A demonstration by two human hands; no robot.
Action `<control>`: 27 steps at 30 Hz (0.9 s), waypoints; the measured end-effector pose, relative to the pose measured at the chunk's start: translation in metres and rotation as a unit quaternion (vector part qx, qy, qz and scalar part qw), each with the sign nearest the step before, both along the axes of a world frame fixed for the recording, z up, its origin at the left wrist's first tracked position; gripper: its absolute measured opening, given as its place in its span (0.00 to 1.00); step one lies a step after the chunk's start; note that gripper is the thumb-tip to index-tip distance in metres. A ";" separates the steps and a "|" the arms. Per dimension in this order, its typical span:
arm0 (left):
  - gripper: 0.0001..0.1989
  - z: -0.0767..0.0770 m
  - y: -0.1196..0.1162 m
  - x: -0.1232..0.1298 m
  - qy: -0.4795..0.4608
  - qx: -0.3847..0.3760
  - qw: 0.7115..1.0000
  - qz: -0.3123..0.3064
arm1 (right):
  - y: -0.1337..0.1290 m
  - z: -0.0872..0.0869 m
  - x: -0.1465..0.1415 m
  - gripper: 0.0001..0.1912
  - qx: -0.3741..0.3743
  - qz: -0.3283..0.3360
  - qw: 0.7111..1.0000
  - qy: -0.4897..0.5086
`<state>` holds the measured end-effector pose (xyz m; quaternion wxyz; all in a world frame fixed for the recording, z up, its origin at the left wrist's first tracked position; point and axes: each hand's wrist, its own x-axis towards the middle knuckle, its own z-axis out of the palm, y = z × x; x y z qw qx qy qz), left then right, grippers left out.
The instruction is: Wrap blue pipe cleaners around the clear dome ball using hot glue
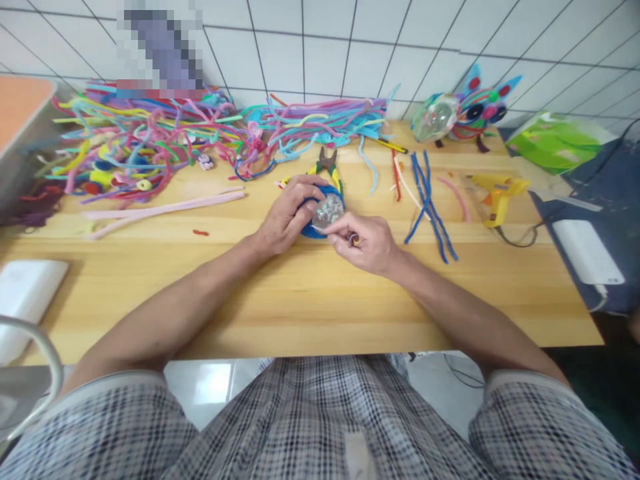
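Note:
My left hand (293,212) is closed around the left side of a round, clear plastic piece (327,212) whose rim is wrapped in blue pipe cleaner. It rests near the middle of the wooden table. At its lower right edge, my right hand (364,241) pinches with thumb and forefinger; what lies between the fingertips is too small to make out. A small brownish, ring-like glint shows by the curled fingers. Just behind the round piece lie pliers (329,163) with yellow and green handles. Several loose blue pipe cleaners (429,207) lie to the right of my right hand.
Heaps of coloured pipe cleaners (165,147) line the back by the tiled wall. A yellow glue gun (497,197), a decorated bottle animal (465,113) and a green packet (555,143) are on the right. White devices (587,252) lie at both sides; pink strips (165,210) lie left.

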<state>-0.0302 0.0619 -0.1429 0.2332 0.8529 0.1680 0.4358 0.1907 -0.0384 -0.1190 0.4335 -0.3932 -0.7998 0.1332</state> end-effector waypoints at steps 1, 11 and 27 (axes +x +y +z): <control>0.15 0.001 0.000 0.000 0.002 -0.001 1.000 0.001 | 0.002 -0.002 0.001 0.07 0.001 -0.003 1.000 -0.008; 0.15 0.000 -0.001 0.001 0.006 0.019 1.000 0.004 | 0.007 -0.011 -0.001 0.10 0.010 -0.020 0.999 -0.028; 0.13 -0.004 0.001 0.002 -0.019 0.015 1.000 -0.003 | 0.006 -0.013 0.000 0.10 0.043 -0.018 0.998 -0.038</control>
